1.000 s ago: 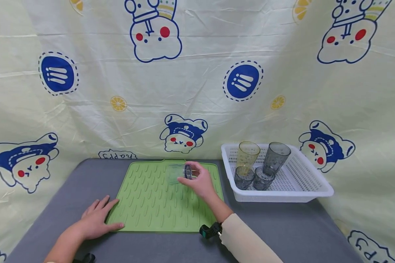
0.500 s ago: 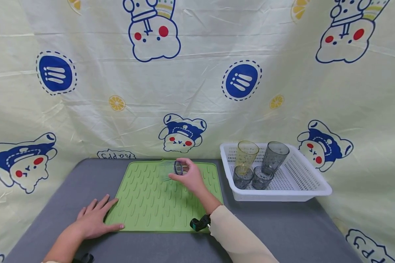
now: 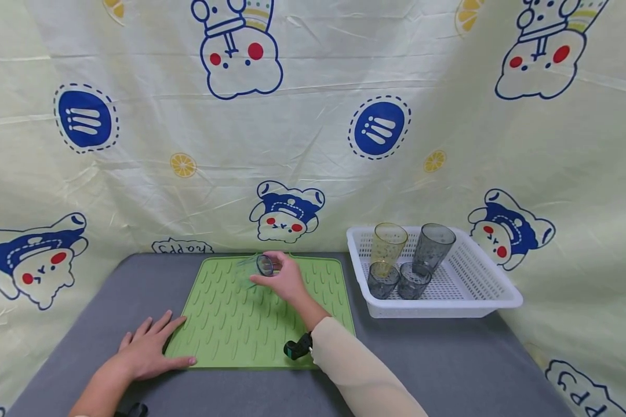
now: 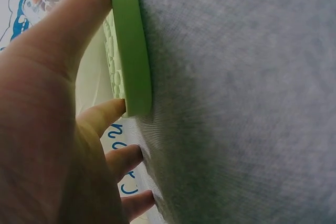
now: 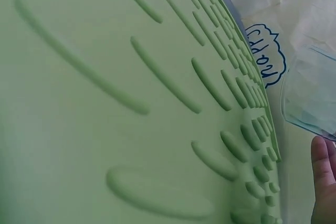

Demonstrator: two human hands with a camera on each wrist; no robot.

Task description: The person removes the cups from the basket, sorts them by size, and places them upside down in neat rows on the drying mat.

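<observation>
My right hand [image 3: 288, 278] grips a clear, bluish glass [image 3: 249, 270] by its dark-ringed end, thumb on the near side. The glass lies on its side in the grip, over the back of the green ridged mat [image 3: 250, 324], its other end to the left. In the right wrist view the see-through glass [image 5: 312, 95] shows at the right edge, with fingertips [image 5: 321, 156] against it. My left hand [image 3: 146, 353] rests spread at the mat's front left corner. In the left wrist view its thumb and a finger [image 4: 107, 114] touch the mat's edge [image 4: 131, 51].
A white perforated basket [image 3: 480, 289] stands right of the mat. In it are a yellow tumbler [image 3: 388, 243], a tall grey tumbler [image 3: 435, 249] and two short grey glasses [image 3: 383, 282]. A patterned curtain [image 3: 334, 174] hangs behind the grey table [image 3: 407, 359].
My right hand has carried the glass leftward over the back of the mat. The left hand keeps its place at the mat's corner, and the view has shifted slightly.
</observation>
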